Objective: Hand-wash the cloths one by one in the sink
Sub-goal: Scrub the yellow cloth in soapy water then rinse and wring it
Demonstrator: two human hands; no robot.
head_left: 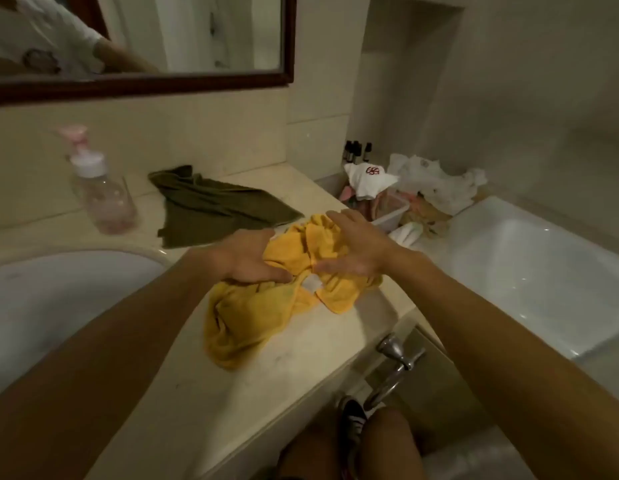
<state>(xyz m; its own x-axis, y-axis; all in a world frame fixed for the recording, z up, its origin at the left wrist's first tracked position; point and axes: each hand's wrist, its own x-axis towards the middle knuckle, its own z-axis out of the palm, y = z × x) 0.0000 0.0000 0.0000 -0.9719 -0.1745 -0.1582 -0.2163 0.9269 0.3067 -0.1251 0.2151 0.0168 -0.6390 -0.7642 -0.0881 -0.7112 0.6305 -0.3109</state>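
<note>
Both hands are handling a yellow cloth (266, 317) on the counter (301, 362).
It is lying bunched by the counter's right edge, apart from the sink (58, 289); the left hand (252, 259) is gripping a fold, and the right hand (358, 247) is pressing down, fingers spread.

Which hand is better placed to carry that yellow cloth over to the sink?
Probably the left hand: it lies on the side of the sink and seems to grip the yellow cloth, while the right hand rests flat on it.
</note>
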